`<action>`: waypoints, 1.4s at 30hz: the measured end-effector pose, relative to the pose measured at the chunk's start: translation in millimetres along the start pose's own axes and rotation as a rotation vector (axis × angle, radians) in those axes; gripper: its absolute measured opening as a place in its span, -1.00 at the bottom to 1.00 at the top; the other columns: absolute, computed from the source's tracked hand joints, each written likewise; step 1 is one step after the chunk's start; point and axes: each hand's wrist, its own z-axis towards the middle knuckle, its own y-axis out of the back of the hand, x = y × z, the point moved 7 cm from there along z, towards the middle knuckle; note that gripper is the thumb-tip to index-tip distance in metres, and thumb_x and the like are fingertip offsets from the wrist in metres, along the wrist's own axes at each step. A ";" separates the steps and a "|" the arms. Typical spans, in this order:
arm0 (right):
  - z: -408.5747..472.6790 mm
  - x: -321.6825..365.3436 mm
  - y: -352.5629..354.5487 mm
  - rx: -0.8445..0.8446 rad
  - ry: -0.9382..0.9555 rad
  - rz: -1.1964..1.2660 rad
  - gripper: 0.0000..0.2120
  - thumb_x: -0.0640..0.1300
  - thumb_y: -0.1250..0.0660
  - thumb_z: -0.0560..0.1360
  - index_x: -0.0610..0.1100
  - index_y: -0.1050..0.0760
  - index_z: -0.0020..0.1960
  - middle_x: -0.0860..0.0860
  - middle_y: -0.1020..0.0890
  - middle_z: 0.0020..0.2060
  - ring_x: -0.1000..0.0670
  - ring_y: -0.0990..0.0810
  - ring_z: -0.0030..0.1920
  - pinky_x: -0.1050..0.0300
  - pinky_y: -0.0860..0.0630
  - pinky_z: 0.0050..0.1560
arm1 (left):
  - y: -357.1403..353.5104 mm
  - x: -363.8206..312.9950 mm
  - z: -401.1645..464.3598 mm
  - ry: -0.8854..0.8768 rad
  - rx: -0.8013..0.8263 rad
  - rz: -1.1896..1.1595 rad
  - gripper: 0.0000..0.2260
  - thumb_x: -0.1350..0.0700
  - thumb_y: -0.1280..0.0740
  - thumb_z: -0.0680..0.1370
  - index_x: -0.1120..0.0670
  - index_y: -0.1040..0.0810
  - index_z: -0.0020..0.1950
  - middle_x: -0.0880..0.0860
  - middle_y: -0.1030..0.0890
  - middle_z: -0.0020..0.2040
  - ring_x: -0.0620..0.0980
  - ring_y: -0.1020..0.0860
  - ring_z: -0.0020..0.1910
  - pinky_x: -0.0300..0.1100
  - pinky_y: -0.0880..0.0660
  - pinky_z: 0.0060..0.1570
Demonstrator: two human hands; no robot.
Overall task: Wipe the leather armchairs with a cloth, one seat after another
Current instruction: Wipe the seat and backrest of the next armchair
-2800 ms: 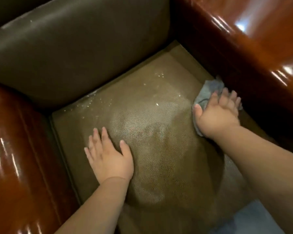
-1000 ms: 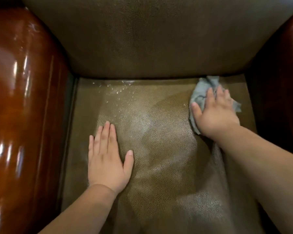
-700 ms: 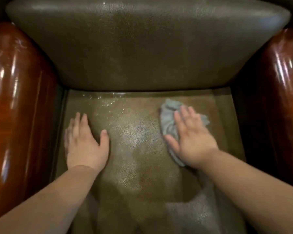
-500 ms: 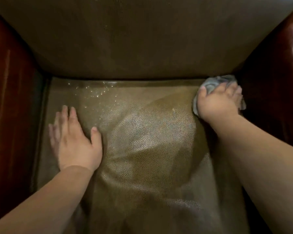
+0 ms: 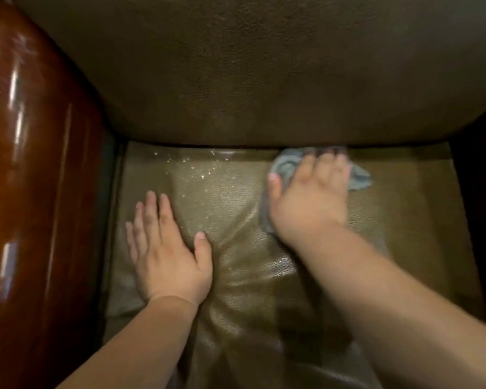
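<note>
Left armrest (image 5: 26, 192): we see glossy red-brown wood with bright reflections, along the left side of the seat.
Left hand (image 5: 163, 254): we see it flat on the seat cushion, near the left armrest, fingers straight and pointing to the backrest, thumb spread to the right; its grip is open and carries nothing.
Seat cushion (image 5: 236, 276): olive-brown grained leather, wrinkled between the two hands; small shiny specks lie on it near the back edge.
Backrest (image 5: 250, 74): dark brown leather, it fills the top of the view and hangs over the back edge of the seat.
Cloth (image 5: 359, 178): grey and crumpled, on the seat at the back, right of the middle, touching the bottom of the backrest.
Right hand (image 5: 309, 200): we see it pressing on the cloth with flat fingers; it is blurred, its grip is open and not curled round the cloth.
Right side: dark, we cannot tell what is there.
</note>
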 end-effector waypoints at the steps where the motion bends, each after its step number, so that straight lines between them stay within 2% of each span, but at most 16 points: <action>1: -12.1 41.1 -5.2 0.012 0.144 0.004 -0.21 0.28 0.19 0.66 -0.26 0.13 0.67 -0.34 0.06 0.63 -0.36 0.18 0.63 -0.29 0.20 0.61 | 0.0 0.1 0.5 -0.001 0.009 0.003 -0.22 -0.17 -0.08 0.55 0.14 -0.05 0.71 0.14 -0.05 0.72 0.10 0.04 0.70 0.10 0.14 0.67; 3: -36.0 96.4 -10.9 0.032 0.433 0.016 -0.26 0.25 0.17 0.67 -0.17 0.21 0.68 -0.25 0.16 0.65 -0.27 0.28 0.64 -0.23 0.25 0.62 | 1.7 -1.1 0.9 -0.008 0.026 0.010 -0.21 -0.19 -0.04 0.53 0.14 -0.05 0.71 0.13 -0.04 0.73 0.10 0.05 0.71 0.12 0.13 0.67; 5: -35.4 99.1 -7.8 0.032 0.544 -0.002 -0.29 0.25 0.13 0.68 -0.12 0.19 0.69 -0.15 0.16 0.67 -0.17 0.27 0.65 -0.14 0.24 0.64 | 3.1 -0.6 1.1 -0.008 0.039 0.011 -0.20 -0.21 -0.01 0.54 0.12 -0.03 0.72 0.11 -0.02 0.73 0.08 0.07 0.71 0.12 0.13 0.67; 10: -10.8 20.5 12.2 -0.058 0.300 -0.112 -0.31 0.24 0.13 0.67 -0.15 -0.09 0.67 -0.11 -0.16 0.65 -0.15 -0.06 0.65 -0.08 0.08 0.66 | 4.9 -0.5 -0.4 -0.021 0.051 -0.020 -0.20 -0.23 -0.02 0.56 0.13 -0.02 0.72 0.10 0.00 0.73 0.08 0.08 0.71 0.10 0.17 0.66; 13: -16.4 68.7 0.8 -0.021 0.211 -0.095 -0.26 0.25 0.14 0.66 -0.20 -0.03 0.67 -0.24 -0.11 0.64 -0.26 0.00 0.64 -0.18 0.09 0.64 | 4.8 2.4 -0.1 -0.019 0.053 -0.038 -0.22 -0.19 0.01 0.54 0.12 -0.03 0.72 0.10 0.00 0.73 0.07 0.08 0.71 0.08 0.20 0.66; 16: -32.6 155.9 -9.1 0.060 0.526 -0.026 -0.36 0.24 0.13 0.69 0.02 0.09 0.69 -0.12 0.08 0.68 -0.20 0.16 0.66 -0.13 0.18 0.64 | 16.3 3.7 -1.9 0.020 0.100 -0.111 -0.28 -0.03 0.07 0.54 0.09 0.05 0.73 0.05 0.07 0.74 0.01 0.15 0.70 0.02 0.25 0.66; 19: -37.9 170.1 -1.4 0.122 0.748 -0.062 -0.38 0.26 0.13 0.70 0.09 0.12 0.69 0.01 0.13 0.69 -0.08 0.18 0.67 -0.02 0.19 0.65 | 30.3 8.1 -5.2 0.090 0.156 -0.217 -0.34 0.02 0.05 0.62 0.06 0.15 0.72 0.01 0.13 0.73 -0.05 0.20 0.69 -0.08 0.29 0.64; 21: -34.4 135.7 3.2 0.087 0.698 -0.084 -0.29 0.32 0.19 0.64 0.02 0.06 0.70 -0.01 0.05 0.69 -0.07 0.11 0.67 0.02 0.15 0.63 | 39.1 27.4 -14.0 0.108 0.159 -0.278 -0.35 -0.03 0.00 0.67 0.03 0.15 0.73 -0.03 0.14 0.73 -0.07 0.16 0.69 -0.11 0.22 0.65; 23: -32.1 94.5 10.7 -0.003 0.579 -0.071 -0.17 0.35 0.26 0.56 -0.08 -0.04 0.69 -0.07 -0.08 0.67 -0.11 0.00 0.66 0.02 0.12 0.63 | 40.8 54.4 -36.1 0.119 0.203 -0.252 -0.36 -0.13 0.11 0.66 -0.02 0.22 0.72 -0.10 0.25 0.71 -0.11 0.22 0.68 -0.11 0.19 0.65; 25: -29.9 75.0 11.4 -0.033 0.460 -0.061 -0.18 0.32 0.22 0.59 -0.16 -0.10 0.67 -0.15 -0.15 0.65 -0.16 -0.05 0.65 -0.03 0.08 0.65 | 36.4 69.2 -64.4 0.115 0.249 -0.208 -0.31 -0.21 0.24 0.59 -0.05 0.30 0.70 -0.14 0.37 0.68 -0.14 0.32 0.66 -0.08 0.20 0.66; 26: -29.1 81.6 10.1 -0.031 0.398 -0.061 -0.20 0.31 0.20 0.61 -0.18 -0.09 0.67 -0.19 -0.15 0.64 -0.20 -0.05 0.64 -0.09 0.07 0.65 | 33.0 70.7 -74.8 0.117 0.245 -0.220 -0.27 -0.22 0.23 0.57 -0.03 0.25 0.72 -0.13 0.33 0.69 -0.13 0.28 0.67 -0.07 0.13 0.67; 30: -28.9 159.2 -7.7 0.031 0.223 -0.047 -0.21 0.32 0.10 0.65 -0.20 0.07 0.67 -0.35 0.00 0.62 -0.36 0.08 0.62 -0.25 0.16 0.62 | 21.2 72.8 -80.0 0.130 0.081 -0.257 -0.28 -0.13 -0.10 0.56 0.15 -0.20 0.69 0.03 -0.15 0.71 0.03 -0.16 0.67 0.07 -0.23 0.59; 33: -47.8 212.4 -11.1 0.008 0.542 -0.103 -0.27 0.26 0.10 0.69 -0.13 0.18 0.69 -0.26 0.12 0.65 -0.30 0.18 0.64 -0.18 0.22 0.62 | 16.7 73.2 -80.6 0.094 0.061 -0.226 -0.28 -0.11 -0.12 0.56 0.20 -0.22 0.68 0.08 -0.18 0.70 0.07 -0.17 0.67 0.14 -0.28 0.57; 36: -66.2 216.8 -7.7 0.038 0.910 -0.207 -0.29 0.25 0.07 0.70 -0.10 0.16 0.70 -0.09 0.17 0.68 -0.12 0.22 0.66 0.00 0.25 0.59 | 20.5 72.3 -79.2 0.089 0.060 -0.206 -0.29 -0.10 -0.09 0.58 0.19 -0.19 0.69 0.07 -0.15 0.71 0.05 -0.15 0.68 0.14 -0.28 0.57; 40: -30.5 180.3 11.1 0.015 0.887 -0.175 -0.27 0.29 0.08 0.65 -0.07 0.03 0.70 -0.05 0.00 0.69 -0.08 0.02 0.67 0.01 0.08 0.62 | 26.8 78.7 -101.2 0.108 0.005 -0.265 -0.33 -0.06 -0.12 0.58 0.18 -0.25 0.67 0.04 -0.20 0.70 0.05 -0.23 0.65 0.12 -0.33 0.54; 42: -17.4 177.2 12.7 -0.022 0.864 -0.139 -0.29 0.27 0.05 0.66 -0.08 -0.02 0.69 -0.08 -0.08 0.67 -0.08 -0.05 0.65 0.03 0.05 0.61 | 28.9 84.8 -135.5 0.114 -0.028 -0.248 -0.28 -0.06 -0.18 0.51 0.17 -0.29 0.66 0.03 -0.21 0.69 0.07 -0.25 0.65 0.03 -0.25 0.57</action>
